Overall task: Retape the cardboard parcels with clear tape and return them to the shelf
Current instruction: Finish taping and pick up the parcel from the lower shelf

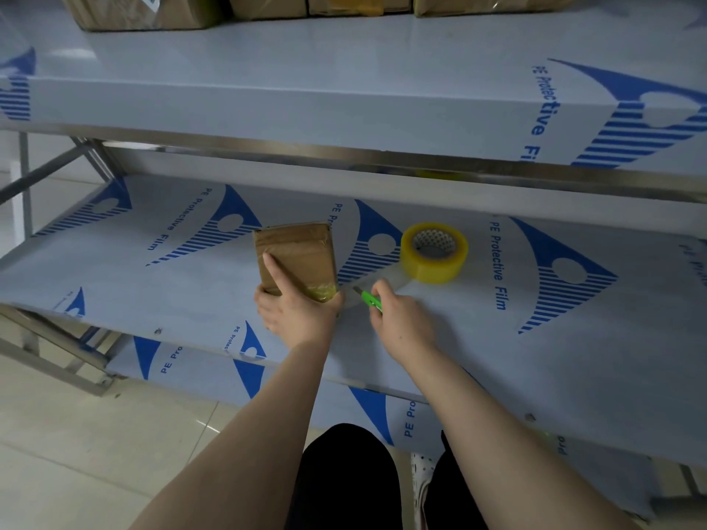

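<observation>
A small flat cardboard parcel [296, 254] lies on the middle shelf [535, 357]. My left hand [296, 309] grips its near end, index finger stretched along its top. A strip of clear tape [377, 281] runs from the parcel's near right corner to the yellowish tape roll [434, 252] standing to its right. My right hand [403, 319] holds a green utility knife [370, 299], its blade tip touching the strip just right of the parcel.
Several more cardboard parcels [145, 11] sit on the upper shelf [344, 78]. Both shelves wear white film with blue print. A lower shelf [214, 372] juts out beneath. Metal braces [49, 166] stand at left over tiled floor; my dark-clad knees are below.
</observation>
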